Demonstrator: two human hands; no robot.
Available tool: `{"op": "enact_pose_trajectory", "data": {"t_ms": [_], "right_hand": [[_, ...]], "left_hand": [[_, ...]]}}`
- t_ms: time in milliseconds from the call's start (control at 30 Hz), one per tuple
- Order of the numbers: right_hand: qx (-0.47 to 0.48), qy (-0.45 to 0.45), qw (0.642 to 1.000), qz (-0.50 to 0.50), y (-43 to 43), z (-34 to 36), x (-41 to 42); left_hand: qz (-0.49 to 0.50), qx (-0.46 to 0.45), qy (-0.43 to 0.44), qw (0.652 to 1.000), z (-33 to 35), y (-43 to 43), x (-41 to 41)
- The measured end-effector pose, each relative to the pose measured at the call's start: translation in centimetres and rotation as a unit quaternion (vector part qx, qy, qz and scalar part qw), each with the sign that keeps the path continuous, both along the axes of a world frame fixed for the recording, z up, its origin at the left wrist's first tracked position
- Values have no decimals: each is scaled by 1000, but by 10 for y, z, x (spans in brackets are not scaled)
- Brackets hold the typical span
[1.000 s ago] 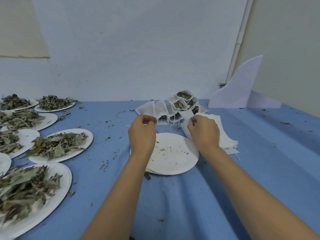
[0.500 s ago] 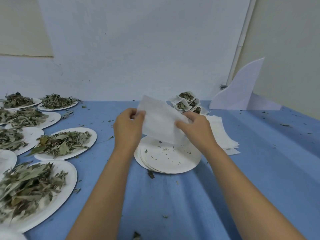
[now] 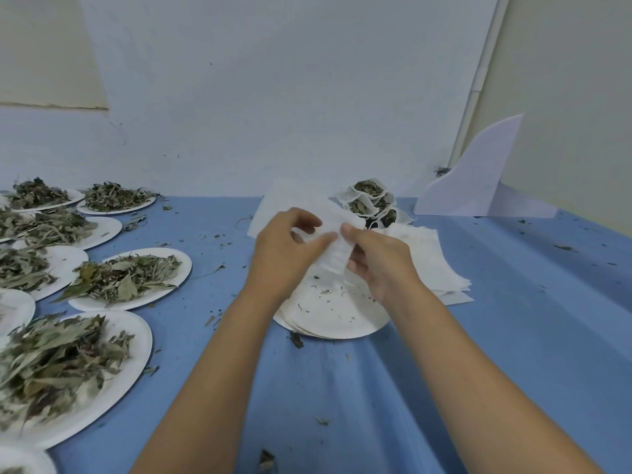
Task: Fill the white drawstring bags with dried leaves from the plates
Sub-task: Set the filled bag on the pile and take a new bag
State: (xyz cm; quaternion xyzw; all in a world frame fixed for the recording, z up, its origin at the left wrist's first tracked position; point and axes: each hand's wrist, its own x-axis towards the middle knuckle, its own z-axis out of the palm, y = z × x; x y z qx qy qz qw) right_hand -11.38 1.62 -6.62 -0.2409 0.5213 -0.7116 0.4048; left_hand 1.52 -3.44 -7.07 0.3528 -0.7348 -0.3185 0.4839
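Pinching one white drawstring bag (image 3: 337, 258) between them, the left hand (image 3: 287, 251) and right hand (image 3: 379, 265) curl their fingers into its cloth just above the stack of empty plates (image 3: 342, 316). The bag is thin, limp and looks empty, bunched into a narrow fold. Half a second ago it was held out flat and wide; the hands have since drawn together. To the left lie plates of dried leaves (image 3: 130, 278); behind stand filled bags (image 3: 367, 196).
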Motion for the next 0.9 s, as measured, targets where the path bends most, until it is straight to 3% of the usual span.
{"op": "enact_pose_trajectory", "data": {"t_ms": [67, 167, 367, 533, 667, 767, 833, 900], "right_hand": [[12, -2, 1000, -18, -1, -1, 4], [-7, -13, 1000, 15, -3, 0, 11], [-59, -26, 994, 94, -4, 4, 19], [-51, 112, 989, 85, -3, -4, 18], [-45, 86, 991, 92, -3, -7, 18], [-42, 89, 992, 75, -2, -7, 19], [-9, 164, 986, 21, -1, -8, 17], [36, 318, 947, -39, -2, -10, 18]], "left_hand": [[1, -70, -104, 992, -3, 4, -6], [28, -116, -145, 982, -7, 6, -11], [63, -79, -72, 992, -4, 0, -10], [-9, 31, -2, 999, 0, -2, -1], [-30, 73, -3, 997, 3, -6, 6], [39, 48, -18, 998, 2, -9, 6], [85, 26, -9, 996, 2, -12, 6], [99, 0, -23, 995, 1, -14, 7]]}}
